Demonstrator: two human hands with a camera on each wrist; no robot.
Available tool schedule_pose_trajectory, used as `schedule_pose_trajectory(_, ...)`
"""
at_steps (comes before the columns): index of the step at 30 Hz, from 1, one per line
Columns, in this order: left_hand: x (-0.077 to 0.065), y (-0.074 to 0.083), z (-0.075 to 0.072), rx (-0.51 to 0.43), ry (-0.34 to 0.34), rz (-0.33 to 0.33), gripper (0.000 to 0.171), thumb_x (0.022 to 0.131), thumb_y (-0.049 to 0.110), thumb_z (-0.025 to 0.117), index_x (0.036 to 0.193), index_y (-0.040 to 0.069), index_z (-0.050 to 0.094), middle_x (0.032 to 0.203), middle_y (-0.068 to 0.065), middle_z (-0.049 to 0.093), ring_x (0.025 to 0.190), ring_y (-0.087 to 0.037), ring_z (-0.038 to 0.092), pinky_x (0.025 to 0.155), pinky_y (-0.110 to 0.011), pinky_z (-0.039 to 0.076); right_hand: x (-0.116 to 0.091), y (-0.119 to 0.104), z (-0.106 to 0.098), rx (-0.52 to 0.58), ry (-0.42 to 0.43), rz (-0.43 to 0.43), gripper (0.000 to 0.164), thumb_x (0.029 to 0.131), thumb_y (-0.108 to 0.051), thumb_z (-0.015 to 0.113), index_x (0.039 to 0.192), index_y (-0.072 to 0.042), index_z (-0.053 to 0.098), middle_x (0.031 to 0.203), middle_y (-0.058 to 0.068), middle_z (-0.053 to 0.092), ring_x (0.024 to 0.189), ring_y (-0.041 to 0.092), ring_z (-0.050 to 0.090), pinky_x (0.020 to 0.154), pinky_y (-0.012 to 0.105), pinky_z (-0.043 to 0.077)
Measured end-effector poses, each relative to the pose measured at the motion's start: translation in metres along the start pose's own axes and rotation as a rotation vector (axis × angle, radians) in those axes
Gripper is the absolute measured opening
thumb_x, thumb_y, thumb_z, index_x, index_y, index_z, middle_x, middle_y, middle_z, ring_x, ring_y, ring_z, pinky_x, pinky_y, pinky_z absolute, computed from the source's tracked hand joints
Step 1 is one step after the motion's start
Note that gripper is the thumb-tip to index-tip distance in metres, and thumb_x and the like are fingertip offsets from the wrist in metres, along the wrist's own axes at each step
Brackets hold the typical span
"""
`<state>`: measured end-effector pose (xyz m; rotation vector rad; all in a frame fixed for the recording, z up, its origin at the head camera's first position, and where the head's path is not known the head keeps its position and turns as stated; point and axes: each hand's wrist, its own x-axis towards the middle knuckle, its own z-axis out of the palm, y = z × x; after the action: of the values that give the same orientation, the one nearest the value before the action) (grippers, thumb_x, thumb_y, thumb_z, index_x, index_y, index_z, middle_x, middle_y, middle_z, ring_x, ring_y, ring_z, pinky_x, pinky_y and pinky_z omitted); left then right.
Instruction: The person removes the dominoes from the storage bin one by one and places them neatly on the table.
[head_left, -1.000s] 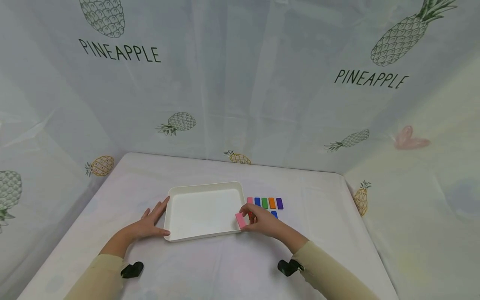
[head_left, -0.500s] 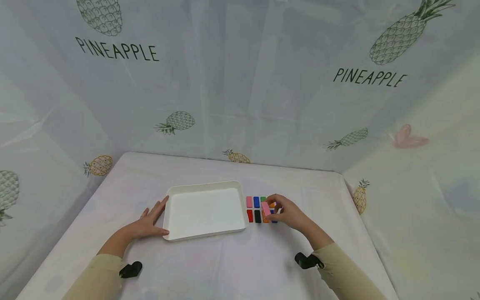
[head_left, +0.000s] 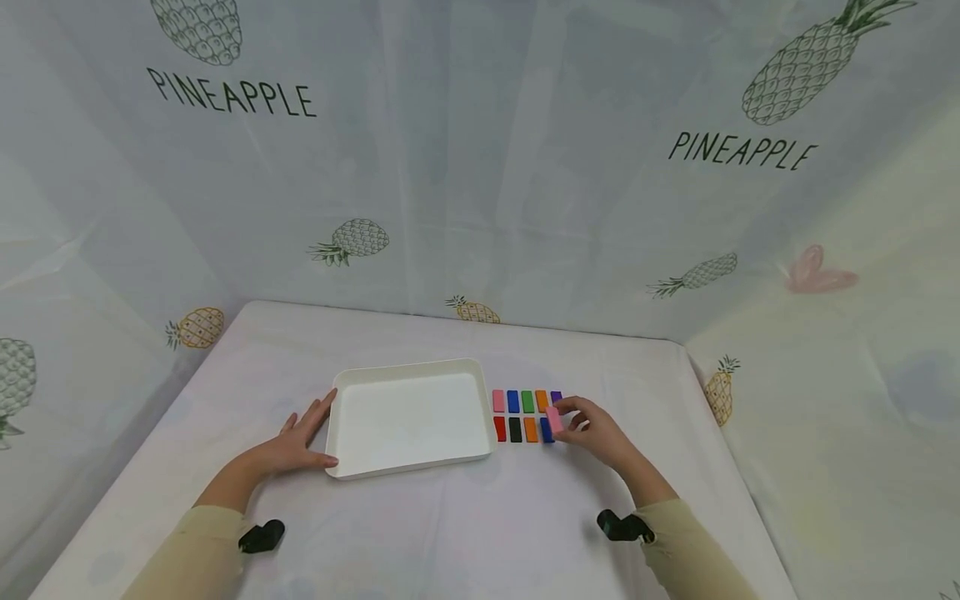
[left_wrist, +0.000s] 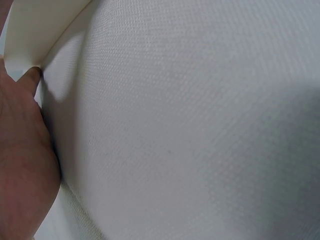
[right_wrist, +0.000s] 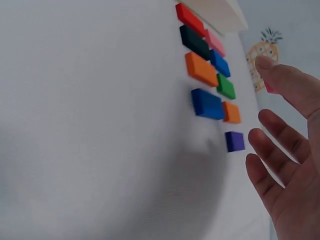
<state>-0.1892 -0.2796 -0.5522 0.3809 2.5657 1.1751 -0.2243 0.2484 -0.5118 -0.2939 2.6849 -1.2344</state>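
Note:
Thumb and fingers of my right hand [head_left: 596, 433] pinch a pink block [head_left: 554, 419], held above the table at the right end of the front row. In the right wrist view the thumb hides most of that block, leaving only a pink sliver. My left hand [head_left: 288, 450] rests against the left side of the white tray [head_left: 412, 417], thumb and fingers spread. That front row holds a red block [head_left: 500, 429], a black block [head_left: 515, 430], an orange block [head_left: 531, 430] and a blue block [right_wrist: 207, 104].
Behind lies a second row: another pink block [head_left: 498, 401], a blue one, a green block [head_left: 527, 402], an orange one and a purple block [right_wrist: 235, 141]. The tray stands just left of both rows. A white cloth [head_left: 450, 533] covers the table; printed curtains surround it.
My right hand has carried the pink block from the tray's right edge rightwards, past the front row to its right end. The left hand stays at the tray.

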Motion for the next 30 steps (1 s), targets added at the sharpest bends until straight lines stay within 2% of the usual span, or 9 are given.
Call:
schedule_pose_trajectory(4,0.000,0.001,0.000,-0.011,0.001,-0.002,0.120,0.073,0.032,0.084,0.156,0.009,0.001,0.156,-0.033,0.004,0.143,-0.049,-0.009,0.109,-0.064,-0.013,0.002,0.014,0.005,0.007,0.032,0.052,0.049,0.080,-0.016,0.082,0.124,-0.010,0.060,0.114,0.007,0.061,0.091,0.022,0.054,0.076,0.031,0.050)
schedule_pose_trajectory(11,0.000,-0.001,0.001,-0.009,0.004,0.014,0.119,0.074,0.031,0.084,0.156,0.009,0.001,0.157,-0.032,0.006,0.143,-0.049,-0.008,0.109,-0.064,-0.012,0.001,0.029,0.010,0.035,0.069,0.134,0.050,0.081,-0.013,0.080,0.126,-0.008,0.060,0.109,0.008,0.060,0.089,0.022,0.052,0.072,0.028,0.049)
schedule_pose_trajectory(23,0.001,-0.003,0.001,0.003,0.009,0.017,0.119,0.073,0.033,0.083,0.157,0.012,0.001,0.157,-0.031,0.005,0.143,-0.049,-0.008,0.108,-0.064,-0.012,0.004,0.051,0.013,0.032,0.096,0.181,0.051,0.080,-0.019,0.082,0.126,-0.010,0.061,0.104,0.006,0.056,0.088,0.021,0.049,0.071,0.029,0.044)
schedule_pose_trajectory(30,0.001,-0.003,0.001,0.002,0.007,0.019,0.119,0.073,0.032,0.084,0.157,0.012,0.002,0.157,-0.032,0.005,0.143,-0.050,-0.006,0.109,-0.064,-0.012,0.006,0.054,0.013,0.048,0.103,0.193,0.051,0.078,-0.020,0.084,0.123,-0.009,0.063,0.098,0.006,0.054,0.087,0.021,0.047,0.070,0.031,0.042)
